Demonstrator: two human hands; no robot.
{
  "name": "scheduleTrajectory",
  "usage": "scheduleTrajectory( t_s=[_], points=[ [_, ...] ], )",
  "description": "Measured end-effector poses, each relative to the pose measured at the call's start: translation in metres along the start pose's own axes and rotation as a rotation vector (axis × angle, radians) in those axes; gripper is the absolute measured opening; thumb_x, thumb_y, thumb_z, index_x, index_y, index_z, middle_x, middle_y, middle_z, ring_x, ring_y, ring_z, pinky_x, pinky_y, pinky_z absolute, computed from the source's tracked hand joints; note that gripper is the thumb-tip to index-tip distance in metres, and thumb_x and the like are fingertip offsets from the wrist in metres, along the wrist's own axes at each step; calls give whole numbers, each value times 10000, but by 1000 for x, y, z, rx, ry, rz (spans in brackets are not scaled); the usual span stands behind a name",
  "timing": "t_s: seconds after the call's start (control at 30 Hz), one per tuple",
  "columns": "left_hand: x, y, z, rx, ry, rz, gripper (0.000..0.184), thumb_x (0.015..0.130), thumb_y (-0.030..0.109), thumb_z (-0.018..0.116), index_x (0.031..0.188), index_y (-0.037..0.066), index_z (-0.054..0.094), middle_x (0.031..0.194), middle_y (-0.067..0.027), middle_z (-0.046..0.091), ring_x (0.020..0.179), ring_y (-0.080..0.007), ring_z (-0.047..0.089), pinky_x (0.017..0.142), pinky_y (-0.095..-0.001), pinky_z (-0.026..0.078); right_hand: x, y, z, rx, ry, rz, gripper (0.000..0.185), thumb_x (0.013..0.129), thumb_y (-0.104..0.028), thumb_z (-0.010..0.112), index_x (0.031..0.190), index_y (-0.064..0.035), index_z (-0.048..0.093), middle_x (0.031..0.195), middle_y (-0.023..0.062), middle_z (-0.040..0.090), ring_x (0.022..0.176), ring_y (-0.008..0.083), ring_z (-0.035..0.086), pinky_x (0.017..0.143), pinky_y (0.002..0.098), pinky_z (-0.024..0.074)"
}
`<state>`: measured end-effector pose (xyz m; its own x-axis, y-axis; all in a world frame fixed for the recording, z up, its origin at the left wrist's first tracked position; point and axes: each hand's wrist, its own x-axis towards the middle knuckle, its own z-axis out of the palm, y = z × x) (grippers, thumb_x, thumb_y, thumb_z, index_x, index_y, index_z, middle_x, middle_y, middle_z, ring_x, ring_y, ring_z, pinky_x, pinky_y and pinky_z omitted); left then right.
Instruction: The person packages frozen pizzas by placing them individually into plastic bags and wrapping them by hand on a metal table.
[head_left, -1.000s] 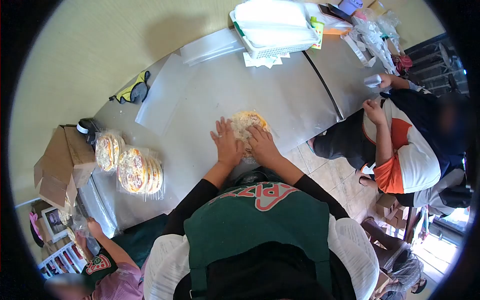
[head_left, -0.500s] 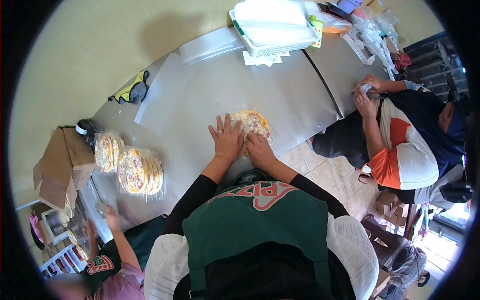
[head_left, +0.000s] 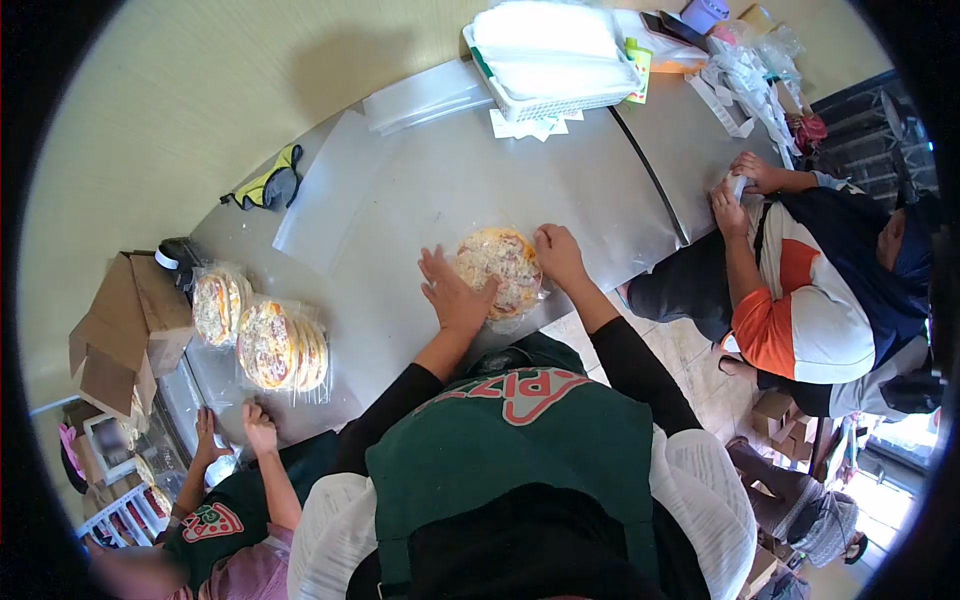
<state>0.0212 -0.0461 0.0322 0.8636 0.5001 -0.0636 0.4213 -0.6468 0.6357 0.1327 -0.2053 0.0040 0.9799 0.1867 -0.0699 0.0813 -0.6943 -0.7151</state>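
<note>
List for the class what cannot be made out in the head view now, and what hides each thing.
All in the head view:
- Pizza: part of its left edge, behind the left hand.
- Right hand: whether its grip holds any wrapping; curled fingers hide this.
- Stacked pizzas: most toppings further back, behind the front one.
- Small papers: print too small; white basket overlaps them.

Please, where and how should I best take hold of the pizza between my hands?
Probably by opposite edges of the pizza, left hand and right hand coming from their own sides, gripping under the rim: it is round, thin and lies flat on the table.
</note>
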Motion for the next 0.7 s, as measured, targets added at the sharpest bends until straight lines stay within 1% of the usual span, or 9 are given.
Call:
scheduleTrajectory(
  t_s=[0.1,0.17,0.2,0.3,0.4,0.47,0.5,0.6,0.7],
  points=[
    [-8,-3,1,-360,38,-270,1023,670,308,750,1327,-65,61,1299,-341,297,1220,-451,326,991,-473,302,2,-5,5,-35,-160,119,351,848,-322,468,896,0,602,925,227,597,882,378,574,766,420,462],
    [-12,-12,10,-400,49,-382,1000,679,261,753,1319,-74,61,1248,-322,353,1133,-405,423,940,-415,365,10,1,12,-109,-271,164,397,843,-366,455,894,-4,611,922,236,602,893,388,575,778,425,460],
    [-14,-12,10,-421,55,-442,989,684,237,755,1314,-78,61,1222,-313,381,1089,-381,471,914,-385,396,13,-1,11,-119,-301,209,432,829,-386,470,910,15,610,900,240,604,882,385,578,788,432,458],
    [-11,-13,8,-815,-35,-553,970,691,181,749,1316,-85,57,1181,-266,416,1028,-306,502,853,-358,434,14,-7,0,-30,-390,163,454,812,-402,507,891,34,605,906,247,600,865,366,587,765,421,463],
    [-4,-24,14,-970,-61,-675,921,705,147,732,1314,-98,86,1173,-238,418,1009,-253,494,828,-307,435,13,-15,-9,91,-444,150,346,842,-308,520,903,27,586,872,132,610,802,217,570,723,341,450],
    [-5,-43,34,-990,-24,-614,759,743,100,687,1280,-97,188,1063,-190,487,898,-225,546,732,-295,476,13,-6,-6,434,-507,213,307,854,-285,515,913,9,580,886,94,598,790,177,551,713,313,449],
    [-3,-39,31,-999,-4,-585,680,762,77,665,1263,-96,240,1008,-166,521,842,-210,572,684,-289,496,13,-5,-7,607,-539,244,288,860,-274,512,918,0,577,894,75,592,785,157,541,708,299,448],
    [0,-31,11,-1148,-264,-594,500,773,62,645,1180,-77,388,940,-115,573,774,-159,573,670,-260,482,10,-1,-14,1027,-576,342,295,868,-286,492,922,-11,587,905,81,616,868,179,574,781,306,445],
    [3,-28,14,-1212,-205,-519,344,797,43,616,1092,-34,458,854,-70,598,692,-123,576,609,-250,488,8,4,-22,1393,-647,374,254,867,-254,497,940,-23,571,957,95,611,876,185,584,798,293,470]
  ],
)
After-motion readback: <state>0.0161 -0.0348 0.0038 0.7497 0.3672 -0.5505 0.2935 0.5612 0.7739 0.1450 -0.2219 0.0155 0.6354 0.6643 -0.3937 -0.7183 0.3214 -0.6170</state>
